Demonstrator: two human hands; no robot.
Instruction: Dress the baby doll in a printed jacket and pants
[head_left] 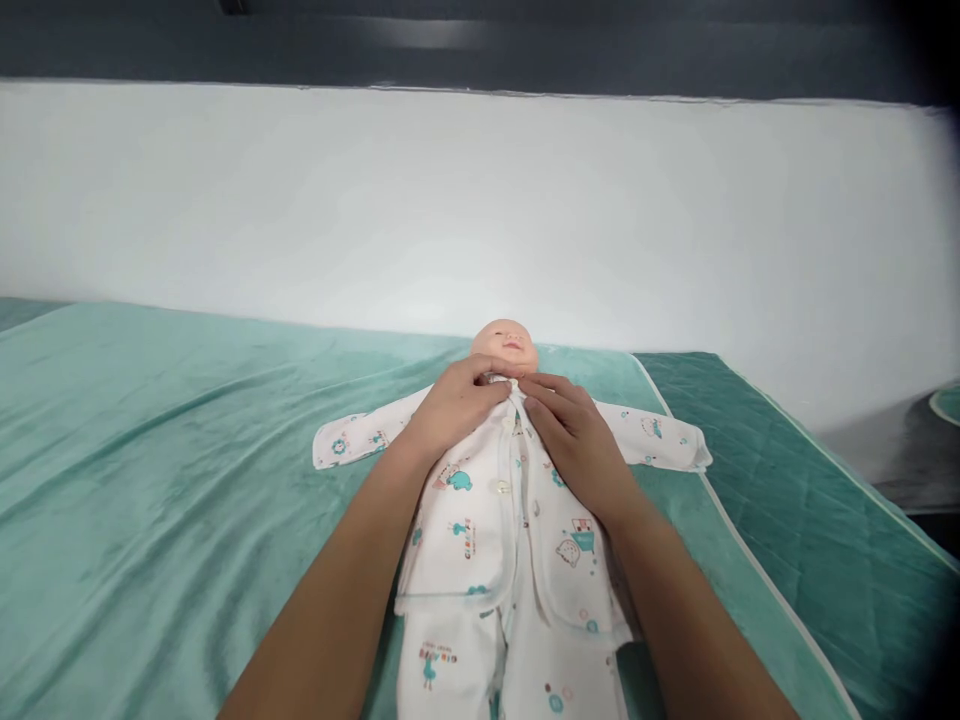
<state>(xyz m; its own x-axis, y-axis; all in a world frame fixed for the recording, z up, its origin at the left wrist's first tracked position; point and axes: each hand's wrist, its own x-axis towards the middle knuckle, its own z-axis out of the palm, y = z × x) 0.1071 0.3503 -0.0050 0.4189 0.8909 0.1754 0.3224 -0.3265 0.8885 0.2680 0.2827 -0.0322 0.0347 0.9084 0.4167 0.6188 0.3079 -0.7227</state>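
A baby doll (505, 345) lies on its back on a teal blanket (172, 450), dressed in a white printed baby suit (495, 530) with its sleeves spread out. Both my hands rest on the doll's upper chest just below its chin. My left hand (452, 405) pinches the left side of the suit's collar with curled fingers. My right hand (574, 435) lies on the right side, its fingertips pressed together at the top button edge. A row of small buttons (500, 487) runs down the front.
The blanket has a white trim (739, 545) and lies over a darker green quilted mattress (810, 500). A white wall (480, 200) stands right behind the bed. Dark floor (919, 450) shows at the far right.
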